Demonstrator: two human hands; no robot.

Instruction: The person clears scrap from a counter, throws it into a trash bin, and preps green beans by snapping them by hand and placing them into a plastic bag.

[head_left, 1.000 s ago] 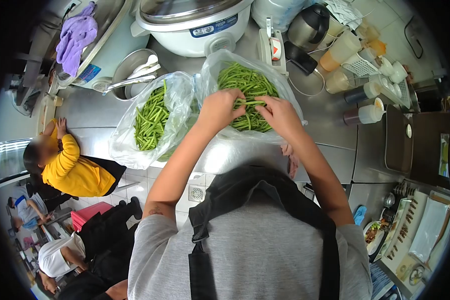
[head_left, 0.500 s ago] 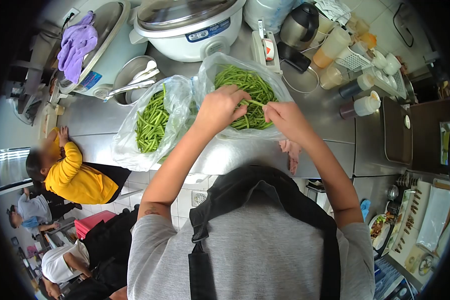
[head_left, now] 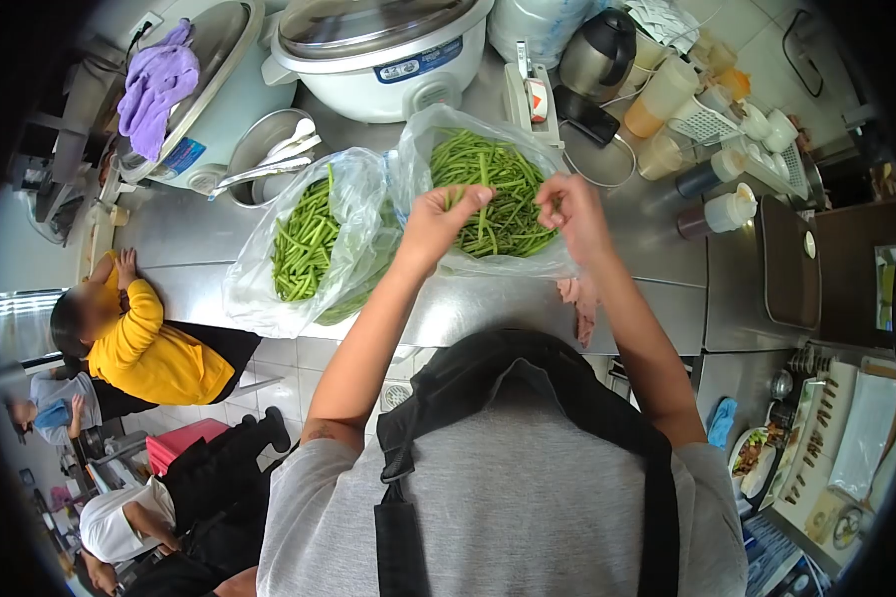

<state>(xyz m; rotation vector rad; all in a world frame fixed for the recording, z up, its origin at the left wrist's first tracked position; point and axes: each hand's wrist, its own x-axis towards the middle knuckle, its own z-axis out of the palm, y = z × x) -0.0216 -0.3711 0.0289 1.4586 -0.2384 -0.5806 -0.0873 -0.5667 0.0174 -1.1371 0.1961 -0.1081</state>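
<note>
Pinched between the thumb and fingers of my left hand (head_left: 436, 227) is a green bean (head_left: 484, 171), pointing up and away from me. Opposite it, my right hand (head_left: 579, 221) is raised over the right side of the bag with its fingers curled in; what they hold, if anything, is too small to make out. Both hands are above an open clear plastic bag (head_left: 448, 121) full of green beans (head_left: 503, 239). Left of it, beside my left forearm, lies a second clear bag (head_left: 353, 189) with cut green bean pieces (head_left: 304, 249).
Behind the bags stand a large white rice cooker (head_left: 388, 75) and a metal pot (head_left: 259, 139) with utensils. Sauce bottles (head_left: 732, 206) line the right. A pink cloth (head_left: 579, 308) lies at the counter's front edge. A person in yellow (head_left: 159, 348) leans at the left end.
My hands have moved apart after being close together on one bean. My right hand has risen and turned slightly; the left still pinches a bean, which points upward.
</note>
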